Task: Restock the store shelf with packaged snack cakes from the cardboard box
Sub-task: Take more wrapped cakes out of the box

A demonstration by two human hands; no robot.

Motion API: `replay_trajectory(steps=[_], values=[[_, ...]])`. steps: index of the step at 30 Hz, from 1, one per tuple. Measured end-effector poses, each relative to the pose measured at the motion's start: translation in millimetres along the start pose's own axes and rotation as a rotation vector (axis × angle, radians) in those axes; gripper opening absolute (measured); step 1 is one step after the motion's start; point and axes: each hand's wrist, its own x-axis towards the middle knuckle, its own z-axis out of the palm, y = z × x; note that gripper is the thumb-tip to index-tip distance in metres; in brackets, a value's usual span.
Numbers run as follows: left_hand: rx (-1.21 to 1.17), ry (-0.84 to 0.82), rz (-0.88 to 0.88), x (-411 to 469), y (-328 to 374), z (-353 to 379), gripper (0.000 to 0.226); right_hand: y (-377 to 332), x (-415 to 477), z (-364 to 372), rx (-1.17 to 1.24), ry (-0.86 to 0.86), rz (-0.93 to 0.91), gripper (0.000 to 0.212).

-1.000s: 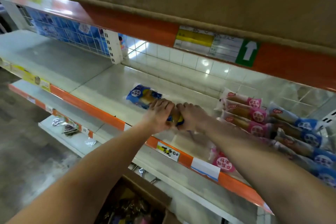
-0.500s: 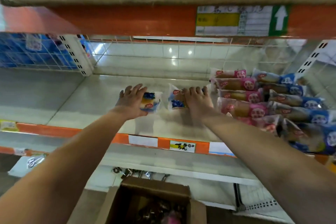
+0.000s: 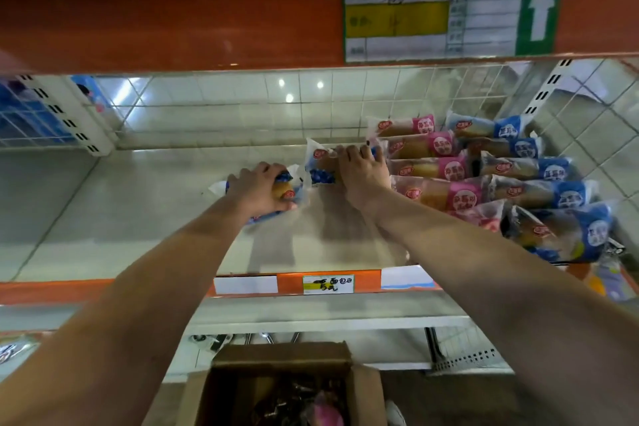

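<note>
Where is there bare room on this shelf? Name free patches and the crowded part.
Free: the shelf left of the left hand, to the white upright; also the strip before both hands, up to the orange front rail. Crowded: right of the right hand, where pink and blue cake packs lie in rows.

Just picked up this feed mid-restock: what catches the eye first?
Two hands over the shelf: the left hand grips a blue-wrapped cake pack, the right hand rests on a second pack beside it. To the right lie rows of pink packs and blue packs; the open cardboard box sits below.
</note>
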Motion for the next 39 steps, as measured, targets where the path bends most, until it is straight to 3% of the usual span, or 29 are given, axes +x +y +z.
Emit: replay_trajectory(steps=[10,18,26,31,36,39], values=[[-0.11,0.095,-0.048,14.3,39.7,13.0,0.084,-0.3,25.3,4.1,0.081,-0.006,0.103,0.089],[-0.108,0.074,-0.019,-11.1,8.8,12.1,0.089,-11.5,46.4,3.0,0.074,0.024,-0.073,0.084],[-0.297,0.025,0.042,-29.5,-12.4,9.0,0.098,0.6,67.2,7.4,0.093,-0.012,0.068,0.077],[-0.102,0.029,0.017,-39.8,-21.9,7.8,0.101,-3.6,69.7,3.1,0.074,-0.066,0.111,0.078],[-0.135,0.034,-0.078,-49.6,-14.0,7.2,0.088,-17.6,55.0,-7.4,0.116,-0.001,-0.042,0.089],[-0.123,0.124,-0.089,-51.9,-1.1,0.8,0.088,-28.6,38.1,-19.4,0.178,0.097,-0.206,0.082]])
